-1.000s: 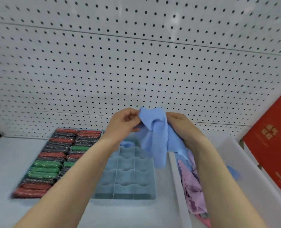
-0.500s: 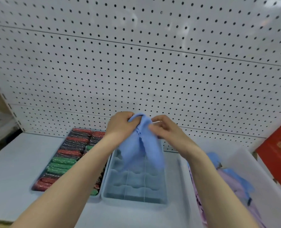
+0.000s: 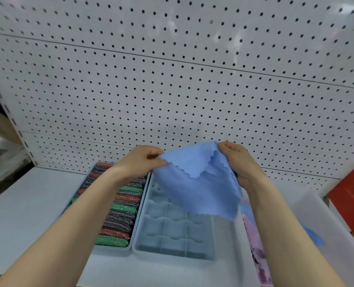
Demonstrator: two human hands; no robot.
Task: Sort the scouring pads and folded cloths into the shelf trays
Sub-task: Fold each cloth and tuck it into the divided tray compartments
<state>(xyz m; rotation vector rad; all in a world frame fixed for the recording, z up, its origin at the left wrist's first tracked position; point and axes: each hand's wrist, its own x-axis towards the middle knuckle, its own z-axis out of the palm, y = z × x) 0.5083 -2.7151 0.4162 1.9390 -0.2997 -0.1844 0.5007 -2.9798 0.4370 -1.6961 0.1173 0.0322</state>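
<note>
A blue cloth (image 3: 201, 183) with a wavy edge hangs spread out between my two hands, above a light blue divided tray (image 3: 172, 230). My left hand (image 3: 143, 160) pinches its left corner and my right hand (image 3: 236, 160) grips its right corner, with one flap folded over the front. The tray's visible compartments hold nothing; its far end is hidden behind the cloth. To the left, a second tray (image 3: 113, 250) is packed with rows of red, green and dark glittery scouring pads (image 3: 120, 210).
A clear plastic bin (image 3: 321, 216) at the right holds loose pink and blue cloths (image 3: 254, 230). A red box (image 3: 352, 199) stands at the far right. White pegboard (image 3: 172, 79) backs the pale shelf (image 3: 27, 208).
The cloth was bunched between my hands over the trays; my hands have since pulled apart and the cloth now hangs spread open. The view shifted left and closer to the trays.
</note>
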